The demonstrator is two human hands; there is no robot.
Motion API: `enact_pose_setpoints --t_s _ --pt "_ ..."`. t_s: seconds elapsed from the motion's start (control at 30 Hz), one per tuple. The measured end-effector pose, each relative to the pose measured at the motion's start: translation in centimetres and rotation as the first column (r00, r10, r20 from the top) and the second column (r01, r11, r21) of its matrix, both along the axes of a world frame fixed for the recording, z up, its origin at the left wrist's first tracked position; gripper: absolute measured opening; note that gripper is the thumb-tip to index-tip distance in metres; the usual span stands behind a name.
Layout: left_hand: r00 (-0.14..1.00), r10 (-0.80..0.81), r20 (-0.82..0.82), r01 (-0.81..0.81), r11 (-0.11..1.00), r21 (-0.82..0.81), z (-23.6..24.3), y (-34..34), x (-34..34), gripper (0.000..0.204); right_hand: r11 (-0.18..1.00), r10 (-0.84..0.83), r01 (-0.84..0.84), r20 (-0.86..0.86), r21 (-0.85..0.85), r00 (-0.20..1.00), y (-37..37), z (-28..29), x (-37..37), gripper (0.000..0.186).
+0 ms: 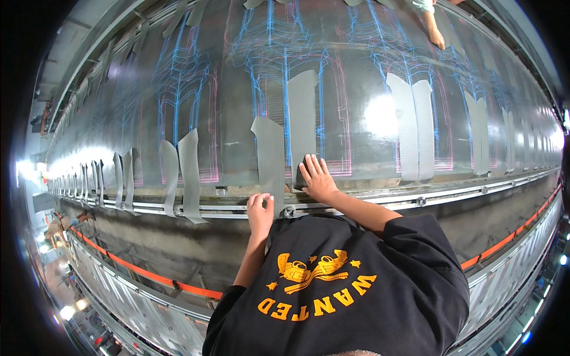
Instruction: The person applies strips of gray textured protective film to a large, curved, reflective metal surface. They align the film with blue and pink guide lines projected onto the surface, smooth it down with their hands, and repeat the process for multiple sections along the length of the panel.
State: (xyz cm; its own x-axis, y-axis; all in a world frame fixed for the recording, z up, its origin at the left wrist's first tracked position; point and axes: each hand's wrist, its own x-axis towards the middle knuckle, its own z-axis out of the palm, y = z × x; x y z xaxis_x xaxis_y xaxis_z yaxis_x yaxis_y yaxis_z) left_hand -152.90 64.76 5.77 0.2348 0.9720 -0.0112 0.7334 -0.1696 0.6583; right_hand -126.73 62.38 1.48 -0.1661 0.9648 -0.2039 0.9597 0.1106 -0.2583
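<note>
My right hand (319, 180) lies flat with its fingers stretched out on the lower end of a tall grey ribbed fabric piece (303, 113). Just left of it is a shorter grey ribbed fabric piece (271, 154), whose lower end hangs over the table's near edge. My left hand (259, 213) is at that edge, beside the hanging end. Its fingers are curled toward the thumb; whether they pinch anything is hidden. Both pieces rest on a long dark table (344, 130) marked with blue and pink pattern lines.
Pairs of similar grey pieces (409, 130) lie along the table to the right, and others (189, 172) to the left, some hanging over the metal rail (368, 206). Another person's hand (436, 39) touches the far side. Orange strips (196, 289) run behind me.
</note>
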Motion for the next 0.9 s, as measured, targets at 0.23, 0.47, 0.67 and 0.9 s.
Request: enact_pose_setpoints --t_s 0.23,0.47,0.67,0.9 --pt "0.909 -0.411 0.065 0.412 0.911 0.002 0.4 2.6 5.5 0.035 0.854 -0.48 0.481 -0.657 -0.197 0.582 10.0 2.2 6.6 0.048" --pt "0.834 -0.552 -0.003 0.549 0.83 -0.1 -1.8 3.9 7.3 0.039 0.645 -0.682 0.671 -0.671 -0.366 0.29 20.9 0.3 16.5 0.039" --pt "0.836 -0.548 0.034 0.545 0.82 -0.177 -3.6 5.0 6.7 0.037 0.62 -0.728 0.68 -0.611 -0.392 0.311 28.8 -0.1 19.4 0.039" --pt "0.846 -0.533 -0.018 0.512 0.82 -0.256 -4.0 5.8 8.2 0.033 0.509 -0.844 0.752 -0.413 -0.418 0.342 33.8 -1.3 19.6 0.046"
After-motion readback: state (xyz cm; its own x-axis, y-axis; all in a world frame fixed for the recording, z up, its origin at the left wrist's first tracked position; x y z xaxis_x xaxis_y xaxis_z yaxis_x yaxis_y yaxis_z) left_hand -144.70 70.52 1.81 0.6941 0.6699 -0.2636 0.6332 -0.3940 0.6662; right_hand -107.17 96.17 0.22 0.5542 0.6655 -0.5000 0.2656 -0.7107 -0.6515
